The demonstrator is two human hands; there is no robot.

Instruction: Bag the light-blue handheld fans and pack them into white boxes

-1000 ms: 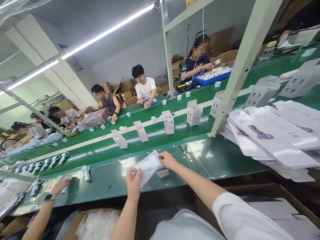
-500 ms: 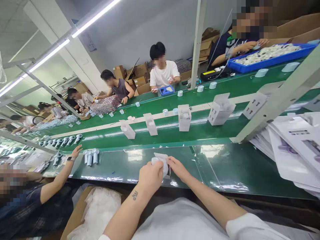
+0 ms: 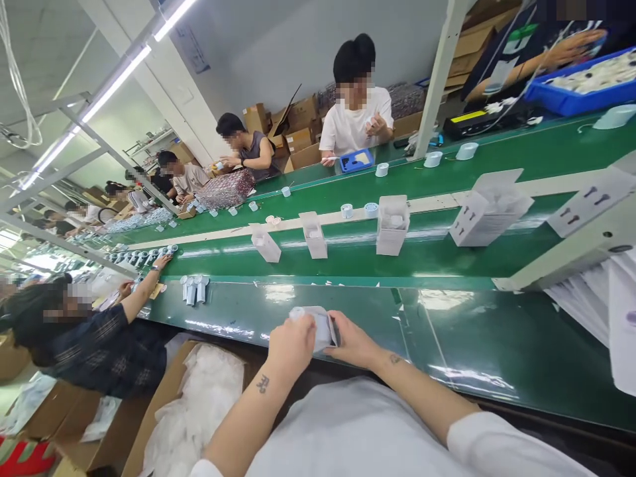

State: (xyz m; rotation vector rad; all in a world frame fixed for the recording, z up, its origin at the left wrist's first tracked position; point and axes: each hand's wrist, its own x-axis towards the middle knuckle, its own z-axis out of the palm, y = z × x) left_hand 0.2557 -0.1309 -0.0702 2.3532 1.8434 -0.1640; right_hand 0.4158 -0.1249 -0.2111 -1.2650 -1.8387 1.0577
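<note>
In the head view, above the near edge of the green bench, my right hand [image 3: 352, 339] is wrapped around the side of a small white box [image 3: 334, 328], thumb and fingers apart on its walls. My left hand [image 3: 292, 343] is closed on a whitish wrapped item [image 3: 298, 313] at the open mouth of that box. The item's inner contents are hidden by its wrapping and my fingers. Beyond my hands, open white boxes stand upright on the conveyor, among them one box [image 3: 392, 228] with a wrapped item inside.
Left of my hands lie several light-blue hair dryer bodies [image 3: 195, 290]. A carton [image 3: 186, 351] of white wrapped pieces stands below the bench edge. At right, a metal post [image 3: 571, 245] slants beside stacked flat printed boxes [image 3: 623, 331]. A co-worker's arm [image 3: 142, 291] reaches over the belt.
The view has shifted and turned left. My right hand now wraps farther around the box, which is tilted toward my left hand. The co-worker at left has reached the dryers on the belt.
</note>
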